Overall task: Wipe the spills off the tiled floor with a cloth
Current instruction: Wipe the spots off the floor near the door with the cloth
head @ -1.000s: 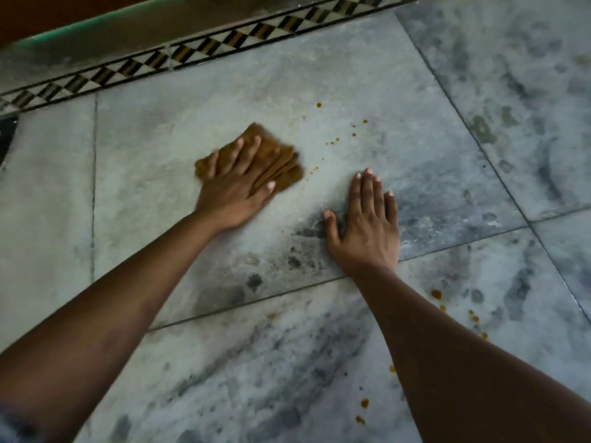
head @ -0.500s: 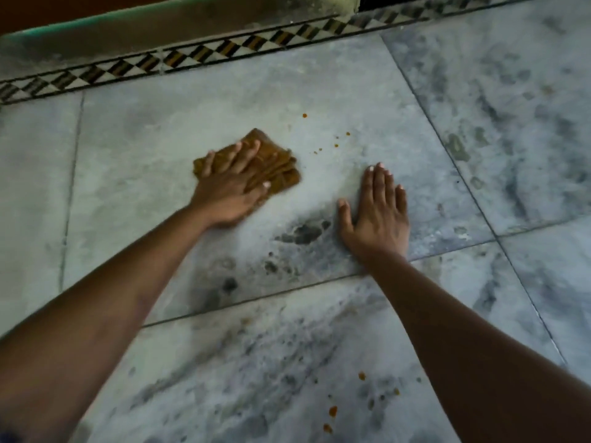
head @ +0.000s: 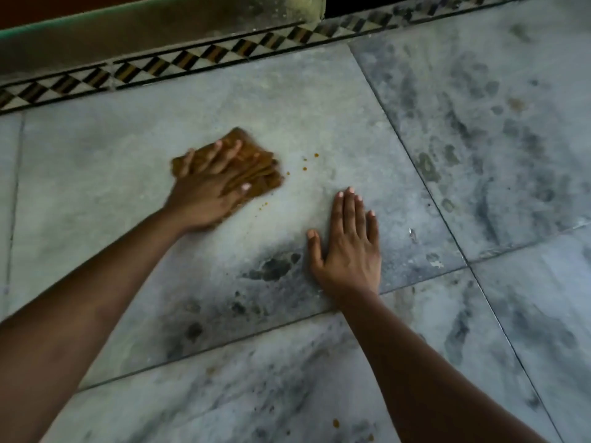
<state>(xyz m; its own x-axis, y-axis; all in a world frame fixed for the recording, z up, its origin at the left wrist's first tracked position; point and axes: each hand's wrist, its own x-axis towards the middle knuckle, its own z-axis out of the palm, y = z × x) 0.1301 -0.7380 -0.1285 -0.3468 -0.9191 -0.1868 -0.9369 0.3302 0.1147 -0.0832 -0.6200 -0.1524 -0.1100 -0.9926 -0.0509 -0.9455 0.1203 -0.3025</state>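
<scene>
Two hands [head: 204, 199] [head: 348, 251], one cloth [head: 262, 164], several spill drops [head: 316, 155]

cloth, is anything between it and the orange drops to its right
Nothing visible. Only bare tile separates the cloth under the left hand from the orange drops. The right hand lies flat nearer the camera, off that line.

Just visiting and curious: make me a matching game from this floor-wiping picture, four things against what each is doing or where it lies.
Things:
1 left hand
2 right hand
3 cloth
4 orange drops

Descriptions:
A flat on bare tile, fingers straight
B brown, folded, under a hand
C pressing on the cloth
D scattered on the tile beside the cloth

Pairs: 1-C, 2-A, 3-B, 4-D
</scene>
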